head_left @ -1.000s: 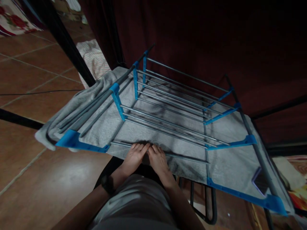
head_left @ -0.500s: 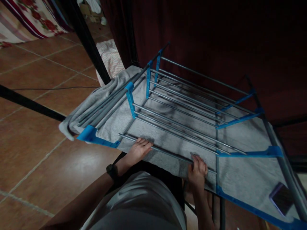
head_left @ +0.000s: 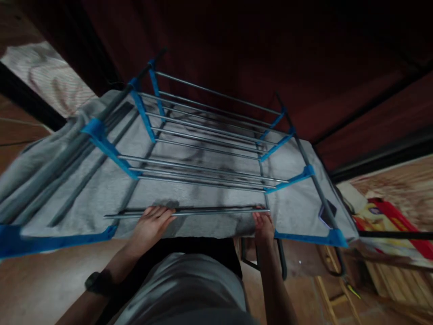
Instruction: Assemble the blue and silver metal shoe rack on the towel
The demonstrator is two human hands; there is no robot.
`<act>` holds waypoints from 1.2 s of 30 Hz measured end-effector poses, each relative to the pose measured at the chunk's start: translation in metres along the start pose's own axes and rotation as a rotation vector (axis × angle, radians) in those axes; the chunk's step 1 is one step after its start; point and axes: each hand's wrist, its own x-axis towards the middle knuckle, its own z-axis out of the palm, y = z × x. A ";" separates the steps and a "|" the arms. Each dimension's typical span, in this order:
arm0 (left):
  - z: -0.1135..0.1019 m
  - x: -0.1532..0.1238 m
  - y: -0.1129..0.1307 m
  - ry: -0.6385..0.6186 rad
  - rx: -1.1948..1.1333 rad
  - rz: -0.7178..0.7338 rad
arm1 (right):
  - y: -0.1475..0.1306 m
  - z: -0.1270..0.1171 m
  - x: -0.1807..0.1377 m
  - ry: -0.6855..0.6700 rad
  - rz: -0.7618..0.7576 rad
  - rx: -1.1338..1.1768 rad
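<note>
"Counts?"
"Two hands, one slim silver metal rod (head_left: pixel 209 212), eight blue plastic brackets (head_left: pixel 304 238), four each side of the grips."
"Grip?"
"Left hand (head_left: pixel 151 225): fingers closed over the rod, in from its left end. Right hand (head_left: pixel 264 225): fingers curled at its right end. Thumbs unclear."
"Rod where?"
"Between grips, over the near part of a grey plush cloth (head_left: pixel 216 195); contact, can't tell."
"Around?"
"Tiered metal bars (head_left: pixel 203 167) beyond the grips, dark red curtain (head_left: pixel 219 40) behind. Flat dark phone (head_left: pixel 324 215) right of right grip, partly behind a tube (head_left: pixel 320 189)."
"Unclear?"
"Nearest left bracket cut off; bars overlap, uncountable; dark line behind rod, shadow or second rod."
</note>
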 end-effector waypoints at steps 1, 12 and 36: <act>0.002 0.000 -0.003 0.000 0.001 0.010 | 0.000 0.002 0.001 -0.013 0.023 0.026; 0.016 0.002 -0.015 -0.012 -0.023 0.078 | 0.002 0.001 0.003 0.015 0.058 0.196; 0.032 -0.011 -0.009 0.020 -0.093 -0.021 | -0.011 -0.012 -0.032 -0.009 0.157 0.202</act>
